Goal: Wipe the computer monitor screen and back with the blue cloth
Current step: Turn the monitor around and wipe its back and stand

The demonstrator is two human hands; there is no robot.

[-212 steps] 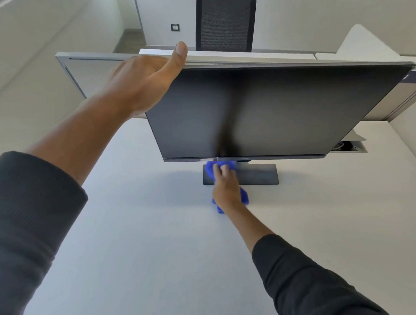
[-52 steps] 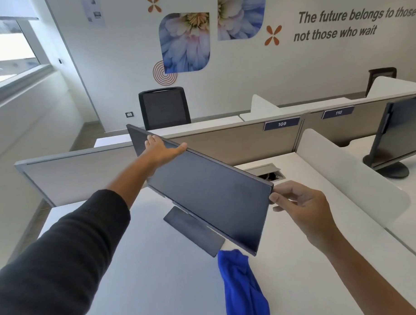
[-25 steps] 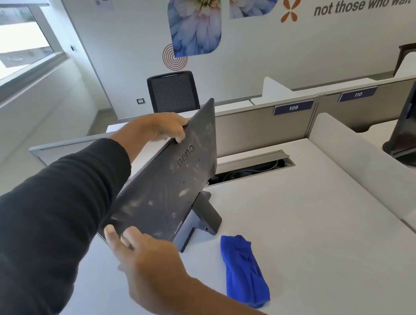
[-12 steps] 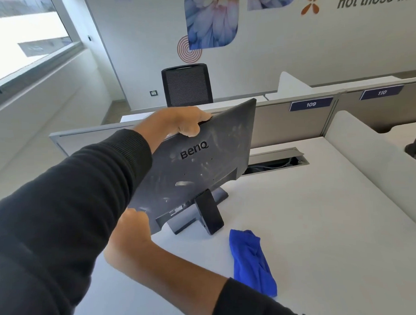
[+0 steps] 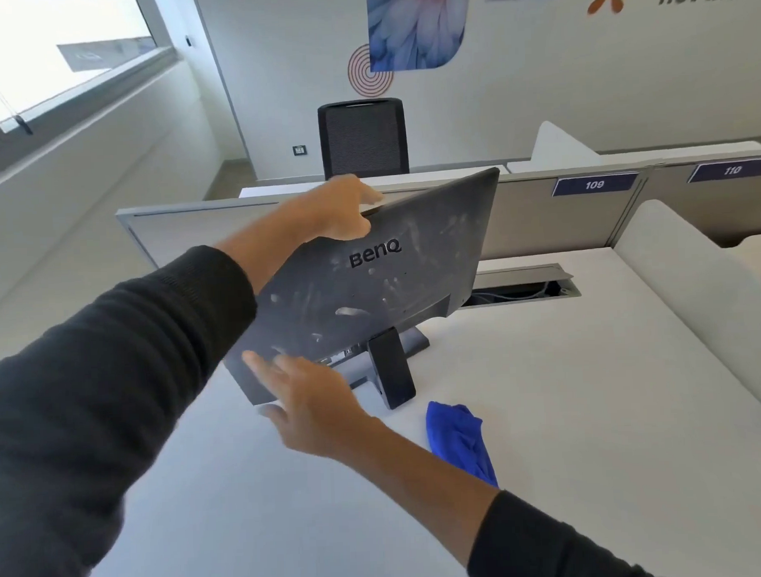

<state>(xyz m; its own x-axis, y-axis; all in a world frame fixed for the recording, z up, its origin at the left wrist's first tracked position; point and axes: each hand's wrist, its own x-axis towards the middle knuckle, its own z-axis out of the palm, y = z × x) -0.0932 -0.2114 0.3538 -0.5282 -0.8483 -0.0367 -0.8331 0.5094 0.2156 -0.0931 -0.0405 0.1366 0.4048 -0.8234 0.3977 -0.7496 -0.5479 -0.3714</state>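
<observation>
Left hand (image 5: 339,212) closed over the top edge of the monitor (image 5: 383,284), fingers curled over the far side, thumb on the near face; dark sleeve pushed to mid-forearm. Right hand (image 5: 307,396) open, fingers spread and a little blurred, at the lower near corner of the monitor's back; whether the fingertips touch the casing cannot be told, and it grips nothing. Monitor stands on the white desk (image 5: 568,411) with its back turned to the camera, tilted, top edge leaning away. Back panel dark grey, raised "BenQ" lettering near the top, pale smears and dusty finger marks across most of the surface. Stand neck (image 5: 390,368) black, upright below the panel; flat grey base under it on the desk. Screen side not visible. Blue cloth (image 5: 459,441) lies crumpled on the desk, just right of the stand and near the right forearm, touching neither hand. Behind the monitor an open cable tray (image 5: 521,285) is cut into the desk, wires visible inside. Grey partition (image 5: 540,222) runs along the desk's far edge, carrying number plates 109 and 110. Black mesh office chair (image 5: 363,137) beyond the partition. Far wall white with flower graphics and partial lettering; window at upper left.
</observation>
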